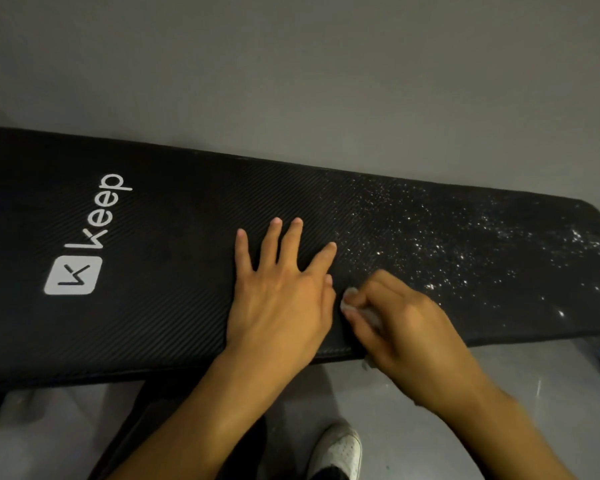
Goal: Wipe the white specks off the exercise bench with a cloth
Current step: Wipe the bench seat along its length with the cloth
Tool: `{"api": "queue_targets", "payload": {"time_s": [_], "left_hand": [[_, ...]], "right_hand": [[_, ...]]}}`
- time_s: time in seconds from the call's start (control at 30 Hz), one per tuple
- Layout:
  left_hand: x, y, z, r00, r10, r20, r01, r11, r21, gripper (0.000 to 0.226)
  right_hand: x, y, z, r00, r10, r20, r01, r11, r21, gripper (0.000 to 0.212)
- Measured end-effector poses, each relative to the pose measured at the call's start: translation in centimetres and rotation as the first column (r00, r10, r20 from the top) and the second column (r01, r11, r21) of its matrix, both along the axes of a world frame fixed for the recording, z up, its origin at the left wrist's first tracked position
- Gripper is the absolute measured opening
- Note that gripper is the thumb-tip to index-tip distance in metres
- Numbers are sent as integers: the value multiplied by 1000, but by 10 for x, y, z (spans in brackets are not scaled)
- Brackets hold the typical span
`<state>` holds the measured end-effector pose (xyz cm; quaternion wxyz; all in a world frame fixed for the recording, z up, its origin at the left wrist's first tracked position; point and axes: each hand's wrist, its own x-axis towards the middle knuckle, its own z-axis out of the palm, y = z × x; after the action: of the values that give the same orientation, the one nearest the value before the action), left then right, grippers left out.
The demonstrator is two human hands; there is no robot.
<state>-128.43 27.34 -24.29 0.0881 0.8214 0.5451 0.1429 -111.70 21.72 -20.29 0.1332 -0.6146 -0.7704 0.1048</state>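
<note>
Black ribbed padded desk [174, 306] is stretching from nine to three o'clock. The left hand [284, 296] is pressing flat on it, fingers spread. At its three o'clock a small white cloth [352, 299], probably light and limp, is being pinched in a wad by the right hand [406, 323]. Scattered white specks [465, 251] are lying toward two o'clock.
</note>
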Motion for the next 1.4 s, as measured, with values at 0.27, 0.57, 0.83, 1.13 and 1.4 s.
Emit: {"api": "queue_targets", "payload": {"time_s": [0.27,0.57,0.83,1.13,1.4], "left_hand": [[2,0,-2,1000,18,-13,-18,1000,17,53],[4,1,-2,999,24,-38,-24,1000,0,53],[6,0,-2,999,30,-43,-30,1000,9,52],[4,0,-3,999,25,-32,-25,1000,10,55],[5,-1,-1,994,81,-69,-81,997,4,64]], "right_hand": [[8,12,1,1000,4,29,-5,999,41,13],[13,17,-2,1000,5,14,-6,997,71,16],[11,25,-9,999,-48,-8,48,992,121,22],[12,20,-4,997,43,-62,-41,999,35,18],[10,46,-6,999,31,-31,-28,997,74,23]]}}
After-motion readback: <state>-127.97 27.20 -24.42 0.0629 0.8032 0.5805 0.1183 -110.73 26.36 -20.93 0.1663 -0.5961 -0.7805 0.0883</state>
